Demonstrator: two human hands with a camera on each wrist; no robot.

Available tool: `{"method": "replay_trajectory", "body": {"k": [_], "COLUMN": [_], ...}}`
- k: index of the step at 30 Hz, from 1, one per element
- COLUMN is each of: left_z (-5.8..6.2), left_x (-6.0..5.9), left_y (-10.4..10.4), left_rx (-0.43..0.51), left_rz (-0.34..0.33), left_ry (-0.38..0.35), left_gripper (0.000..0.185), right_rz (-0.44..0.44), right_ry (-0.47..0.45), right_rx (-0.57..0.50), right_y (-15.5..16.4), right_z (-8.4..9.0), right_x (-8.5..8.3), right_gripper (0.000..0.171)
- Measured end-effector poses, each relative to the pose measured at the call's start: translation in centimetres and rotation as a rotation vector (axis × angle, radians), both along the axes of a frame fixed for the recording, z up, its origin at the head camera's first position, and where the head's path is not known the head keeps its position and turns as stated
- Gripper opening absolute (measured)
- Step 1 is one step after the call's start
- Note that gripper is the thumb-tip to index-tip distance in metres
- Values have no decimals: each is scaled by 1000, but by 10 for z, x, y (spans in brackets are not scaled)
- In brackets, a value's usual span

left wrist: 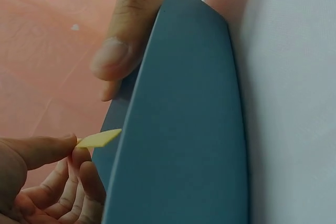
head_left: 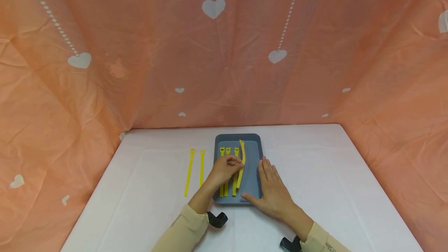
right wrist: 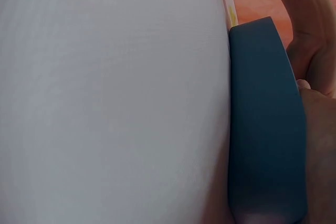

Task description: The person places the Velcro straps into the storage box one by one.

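From the head camera I saw my left hand [head_left: 224, 169] over the blue tray [head_left: 253, 182], its fingertips pinching a curved yellow strap [head_left: 242, 162] that rose off the tray floor and bent toward the far wall. The left wrist view showed the same pinch, with a short yellow end [left wrist: 100, 139] caught between thumb and fingers just beside the tray's rim [left wrist: 178, 129]. My right hand [head_left: 273, 191] lay flat and relaxed against the tray's right side, fingers straight along the rim and the thumb spread across the near corner, holding nothing. In the right wrist view only the tray's dark wall [right wrist: 265, 124] and the white table [right wrist: 105, 98] showed clearly.

Three more yellow straps [head_left: 228, 154] lay side by side in the tray, partly hidden beneath my left hand. Two loose straps [head_left: 195, 170] lay parallel on the table left of the tray, near it but apart. An orange cloth with white hearts [head_left: 213, 7] hung behind and to both sides.
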State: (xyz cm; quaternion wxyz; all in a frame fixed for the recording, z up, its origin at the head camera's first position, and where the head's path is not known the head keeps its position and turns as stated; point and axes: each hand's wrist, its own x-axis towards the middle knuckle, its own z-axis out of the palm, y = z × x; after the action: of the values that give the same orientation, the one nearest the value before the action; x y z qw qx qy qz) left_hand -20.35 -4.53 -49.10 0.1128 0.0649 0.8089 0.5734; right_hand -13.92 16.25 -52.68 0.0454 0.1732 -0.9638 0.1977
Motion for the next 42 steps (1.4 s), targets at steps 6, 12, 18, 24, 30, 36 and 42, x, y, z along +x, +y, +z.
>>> {"method": "replay_trajectory", "body": {"k": [6,12,18,24,30,36,42], "left_z": [-1,-4,-5,-9,-12,-14,-16], "left_x": [-1,2,6,7,7,6,5], "left_y": [6,11,15,19,23,24,26], "left_rx": [-29,-63,-113,-156,-179,-220,-275], "left_rz": [-1,-8,-16,-9,5,12,24], "left_ry": [-6,-17,-16,23,68,105,128], "left_gripper": [20,17,17,12,11,13,15], "right_rz": [5,7,8,8,9,10,12], "right_ry": [9,9,13,9,5,11,22], "right_rx": [2,6,4,1,-14,-6,-6], "right_y": [0,1,1,1,0,0,1], "right_z": [0,-2,-3,-2,-1,-1,-2], "right_x": [0,-1,-1,-1,0,0,0], "right_gripper": [122,122,121,121,120,119,118]}}
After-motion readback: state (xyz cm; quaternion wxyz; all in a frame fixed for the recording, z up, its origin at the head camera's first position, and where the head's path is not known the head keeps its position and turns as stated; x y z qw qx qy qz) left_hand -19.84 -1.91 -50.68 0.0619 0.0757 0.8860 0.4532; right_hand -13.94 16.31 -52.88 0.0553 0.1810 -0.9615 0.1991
